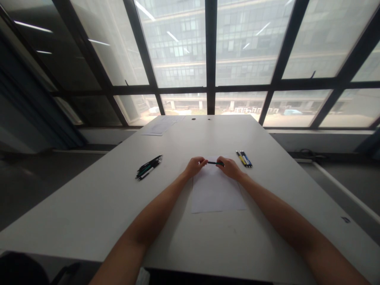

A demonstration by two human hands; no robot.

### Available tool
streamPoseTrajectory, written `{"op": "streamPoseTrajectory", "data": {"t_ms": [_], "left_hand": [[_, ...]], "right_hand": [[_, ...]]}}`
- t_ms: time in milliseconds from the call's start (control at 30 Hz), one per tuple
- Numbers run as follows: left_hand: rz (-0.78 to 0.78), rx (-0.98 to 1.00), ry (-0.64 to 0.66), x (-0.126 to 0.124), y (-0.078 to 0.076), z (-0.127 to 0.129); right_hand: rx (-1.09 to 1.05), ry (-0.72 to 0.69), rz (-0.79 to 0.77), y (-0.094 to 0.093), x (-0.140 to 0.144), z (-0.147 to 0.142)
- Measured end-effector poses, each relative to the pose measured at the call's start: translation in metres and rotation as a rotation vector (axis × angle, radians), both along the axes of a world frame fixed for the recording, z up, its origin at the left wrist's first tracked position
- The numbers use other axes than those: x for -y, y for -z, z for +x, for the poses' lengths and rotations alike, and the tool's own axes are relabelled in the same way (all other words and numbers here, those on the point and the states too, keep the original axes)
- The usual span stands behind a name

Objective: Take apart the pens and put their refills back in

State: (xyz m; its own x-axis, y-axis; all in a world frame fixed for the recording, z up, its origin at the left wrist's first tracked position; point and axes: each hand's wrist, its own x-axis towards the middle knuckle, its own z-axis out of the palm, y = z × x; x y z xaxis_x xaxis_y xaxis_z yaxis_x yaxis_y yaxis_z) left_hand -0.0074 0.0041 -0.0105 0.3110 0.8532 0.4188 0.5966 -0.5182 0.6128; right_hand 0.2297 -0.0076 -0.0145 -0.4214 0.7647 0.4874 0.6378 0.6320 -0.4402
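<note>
A dark pen (pixel 214 162) is held level between both hands over the far edge of a white sheet of paper (pixel 216 194) — the left hand (pixel 195 166) pinches one end, the right hand (pixel 229 168) grips the other. To the left lies a bundle of dark pens (pixel 148 167), to the right a few coloured pens (pixel 244 158) — all on the white table (pixel 89 213), with more papers (pixel 160 126) at its far end
</note>
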Motion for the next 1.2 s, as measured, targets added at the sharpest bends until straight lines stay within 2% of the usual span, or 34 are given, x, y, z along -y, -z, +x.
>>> {"op": "streamPoseTrajectory", "data": {"t_ms": [600,933,1200], "left_hand": [[0.044,0.071,0.035,0.0066,-0.0057,0.0000],[0.038,0.097,0.046,0.0078,-0.0066,0.0003],[0.006,0.000,0.010,0.0037,-0.0030,0.0005]], "right_hand": [[0.027,-0.010,0.063,0.0004,-0.0010,0.0002],[-0.002,0.020,0.015,-0.0002,0.0000,0.0003],[0.028,0.050,0.050,-0.0027,0.0021,-0.0001]]}}
